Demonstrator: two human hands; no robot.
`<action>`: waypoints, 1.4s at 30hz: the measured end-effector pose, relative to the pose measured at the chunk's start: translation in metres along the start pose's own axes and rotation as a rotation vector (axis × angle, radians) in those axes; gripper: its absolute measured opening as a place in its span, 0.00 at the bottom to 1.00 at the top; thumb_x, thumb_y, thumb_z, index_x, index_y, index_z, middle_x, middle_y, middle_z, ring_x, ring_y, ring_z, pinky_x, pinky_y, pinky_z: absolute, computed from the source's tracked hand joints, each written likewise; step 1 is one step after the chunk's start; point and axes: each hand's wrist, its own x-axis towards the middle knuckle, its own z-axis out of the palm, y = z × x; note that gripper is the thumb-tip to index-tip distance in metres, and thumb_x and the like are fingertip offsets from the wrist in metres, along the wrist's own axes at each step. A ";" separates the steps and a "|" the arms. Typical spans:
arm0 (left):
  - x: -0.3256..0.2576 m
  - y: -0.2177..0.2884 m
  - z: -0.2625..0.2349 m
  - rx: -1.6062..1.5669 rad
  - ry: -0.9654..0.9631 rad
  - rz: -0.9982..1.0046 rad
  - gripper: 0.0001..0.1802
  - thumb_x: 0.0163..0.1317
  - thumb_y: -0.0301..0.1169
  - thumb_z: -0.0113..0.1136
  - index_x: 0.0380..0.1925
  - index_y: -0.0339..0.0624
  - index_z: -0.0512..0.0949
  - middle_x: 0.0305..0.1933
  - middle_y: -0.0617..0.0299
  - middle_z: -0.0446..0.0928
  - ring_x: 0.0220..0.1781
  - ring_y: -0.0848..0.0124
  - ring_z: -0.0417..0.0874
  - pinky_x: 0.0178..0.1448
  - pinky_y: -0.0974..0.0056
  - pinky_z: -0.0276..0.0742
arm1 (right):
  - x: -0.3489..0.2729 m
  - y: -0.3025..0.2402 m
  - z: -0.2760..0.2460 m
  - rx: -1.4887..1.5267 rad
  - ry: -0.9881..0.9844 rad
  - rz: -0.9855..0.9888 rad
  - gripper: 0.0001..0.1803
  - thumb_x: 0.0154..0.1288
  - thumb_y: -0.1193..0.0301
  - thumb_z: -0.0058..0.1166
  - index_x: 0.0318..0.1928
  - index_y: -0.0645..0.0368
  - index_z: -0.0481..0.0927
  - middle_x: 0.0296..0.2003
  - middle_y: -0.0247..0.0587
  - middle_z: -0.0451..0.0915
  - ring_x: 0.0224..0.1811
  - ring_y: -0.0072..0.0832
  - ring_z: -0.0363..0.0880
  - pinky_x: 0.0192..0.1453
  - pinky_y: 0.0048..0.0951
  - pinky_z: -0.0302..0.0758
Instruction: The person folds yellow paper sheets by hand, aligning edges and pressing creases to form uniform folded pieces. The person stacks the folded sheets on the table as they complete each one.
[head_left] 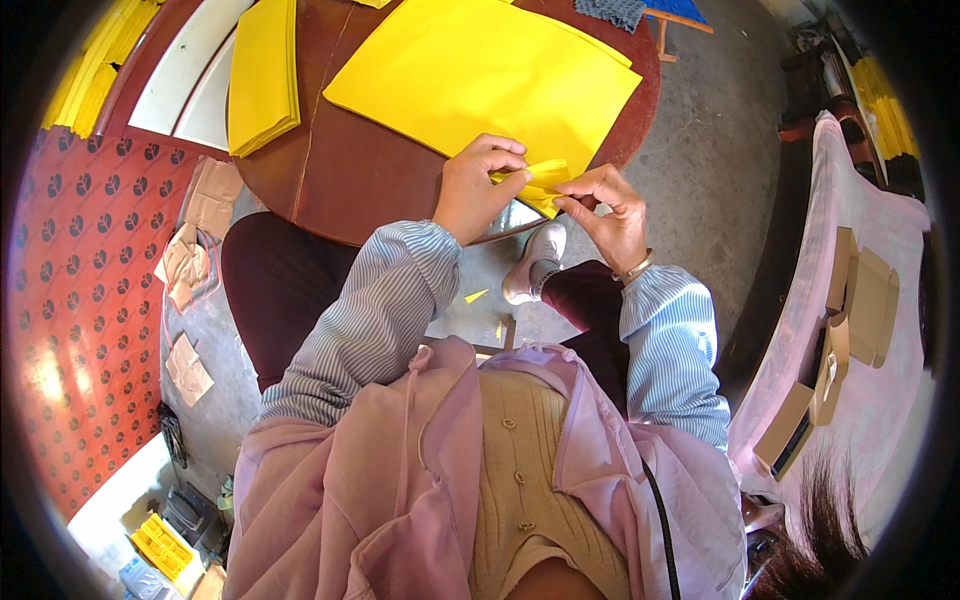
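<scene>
A wide, flat stack of yellow cloth sheets (490, 75) lies on the round brown table (330, 185). Over its near corner, a small gathered piece of yellow cloth (545, 178) is pinched between my hands; whether it belongs to the stack I cannot tell. My left hand (482, 185) grips its left end between thumb and fingers. On the other side my right hand (612, 212) pinches the lower right part with thumb and forefinger, with a bracelet at the wrist. Some of the cloth is hidden behind the fingers.
A folded yellow cloth pile (264, 75) rests at the table's left. A grey-blue cloth (610, 12) sits at the far edge. Small yellow scraps (476, 296) lie on the concrete floor. Opened cardboard boxes (868, 305) stand on a pink-covered surface at right.
</scene>
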 end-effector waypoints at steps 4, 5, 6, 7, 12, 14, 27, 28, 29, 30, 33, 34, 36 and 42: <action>0.000 -0.001 -0.001 0.002 -0.014 -0.003 0.07 0.64 0.26 0.72 0.41 0.35 0.89 0.55 0.56 0.86 0.55 0.65 0.88 0.58 0.64 0.84 | 0.000 0.004 0.001 -0.025 0.000 0.011 0.09 0.64 0.79 0.75 0.44 0.61 0.92 0.38 0.34 0.84 0.36 0.20 0.81 0.41 0.23 0.79; 0.000 -0.002 -0.002 -0.002 -0.020 0.002 0.07 0.64 0.25 0.72 0.41 0.35 0.89 0.56 0.56 0.86 0.55 0.65 0.88 0.59 0.64 0.84 | 0.000 0.006 0.002 -0.025 0.013 0.013 0.08 0.64 0.79 0.74 0.44 0.62 0.92 0.37 0.34 0.83 0.36 0.20 0.82 0.40 0.22 0.79; 0.000 -0.002 -0.003 -0.004 -0.026 0.007 0.07 0.64 0.25 0.71 0.41 0.35 0.89 0.56 0.56 0.86 0.56 0.65 0.88 0.59 0.64 0.83 | 0.000 0.007 0.003 -0.016 0.021 0.032 0.08 0.64 0.78 0.75 0.44 0.62 0.92 0.37 0.34 0.83 0.35 0.20 0.81 0.41 0.22 0.79; 0.001 -0.003 -0.004 -0.013 -0.040 0.013 0.08 0.63 0.24 0.71 0.42 0.36 0.89 0.56 0.56 0.85 0.57 0.65 0.88 0.60 0.64 0.83 | 0.000 0.009 0.004 -0.006 0.028 0.051 0.08 0.64 0.78 0.75 0.43 0.63 0.92 0.37 0.34 0.83 0.35 0.20 0.81 0.41 0.22 0.78; 0.001 -0.006 -0.011 -0.024 -0.128 0.049 0.11 0.60 0.22 0.68 0.44 0.37 0.89 0.60 0.56 0.83 0.61 0.64 0.85 0.62 0.64 0.82 | -0.002 0.016 0.004 0.081 0.014 0.143 0.06 0.66 0.78 0.73 0.42 0.64 0.90 0.39 0.34 0.84 0.40 0.20 0.82 0.45 0.23 0.79; 0.001 -0.005 -0.013 -0.017 -0.147 0.051 0.12 0.60 0.22 0.69 0.44 0.38 0.90 0.61 0.56 0.82 0.62 0.64 0.85 0.62 0.64 0.82 | -0.003 0.018 0.004 0.142 0.010 0.144 0.06 0.66 0.78 0.73 0.43 0.64 0.90 0.40 0.34 0.84 0.41 0.20 0.82 0.46 0.23 0.80; 0.001 -0.001 0.000 0.000 0.013 0.004 0.08 0.63 0.27 0.75 0.40 0.36 0.90 0.54 0.55 0.87 0.53 0.65 0.89 0.58 0.64 0.84 | -0.002 0.008 0.003 -0.010 0.022 -0.005 0.14 0.64 0.78 0.75 0.49 0.58 0.90 0.38 0.28 0.82 0.37 0.17 0.80 0.43 0.22 0.77; 0.001 -0.001 0.000 -0.007 0.011 0.005 0.08 0.63 0.27 0.75 0.40 0.36 0.90 0.54 0.55 0.87 0.53 0.65 0.89 0.58 0.64 0.84 | -0.001 0.007 0.003 -0.011 0.018 -0.005 0.14 0.64 0.78 0.75 0.50 0.57 0.90 0.38 0.28 0.82 0.38 0.17 0.80 0.43 0.22 0.77; 0.002 -0.001 -0.001 -0.014 0.009 0.007 0.08 0.63 0.27 0.75 0.40 0.36 0.90 0.54 0.55 0.87 0.54 0.65 0.89 0.58 0.64 0.84 | -0.001 0.006 0.003 -0.012 0.014 -0.005 0.15 0.63 0.78 0.75 0.50 0.57 0.90 0.38 0.28 0.82 0.38 0.17 0.80 0.43 0.22 0.76; 0.002 -0.001 -0.001 -0.025 0.003 0.002 0.08 0.63 0.27 0.75 0.40 0.36 0.90 0.55 0.55 0.87 0.54 0.65 0.89 0.58 0.64 0.84 | 0.000 0.006 0.003 -0.011 0.020 -0.010 0.14 0.64 0.78 0.75 0.50 0.57 0.91 0.37 0.28 0.81 0.37 0.17 0.79 0.42 0.21 0.76; 0.002 -0.002 -0.001 -0.016 -0.005 -0.005 0.08 0.64 0.27 0.75 0.41 0.36 0.90 0.55 0.55 0.87 0.54 0.66 0.89 0.59 0.64 0.85 | 0.001 0.005 0.004 0.016 0.025 0.017 0.13 0.64 0.79 0.74 0.49 0.58 0.91 0.37 0.29 0.81 0.36 0.17 0.79 0.41 0.20 0.76; 0.002 -0.002 -0.001 -0.015 -0.006 -0.001 0.08 0.64 0.27 0.74 0.41 0.36 0.90 0.55 0.55 0.87 0.54 0.66 0.89 0.59 0.64 0.85 | 0.000 0.005 0.003 0.042 0.020 0.055 0.13 0.64 0.79 0.75 0.49 0.58 0.92 0.37 0.30 0.82 0.36 0.17 0.79 0.41 0.20 0.76; 0.002 -0.001 -0.001 -0.011 -0.012 -0.017 0.08 0.64 0.27 0.74 0.41 0.35 0.90 0.55 0.55 0.87 0.54 0.66 0.89 0.58 0.64 0.85 | 0.000 0.005 0.002 0.056 0.005 0.091 0.12 0.63 0.78 0.75 0.48 0.59 0.92 0.38 0.30 0.83 0.36 0.18 0.80 0.41 0.21 0.76; 0.002 -0.001 -0.002 -0.012 -0.011 0.004 0.08 0.64 0.27 0.74 0.41 0.35 0.90 0.54 0.55 0.87 0.55 0.66 0.89 0.59 0.64 0.84 | 0.001 0.008 -0.002 0.011 -0.023 0.071 0.08 0.63 0.77 0.76 0.43 0.61 0.92 0.36 0.32 0.84 0.36 0.19 0.80 0.42 0.22 0.77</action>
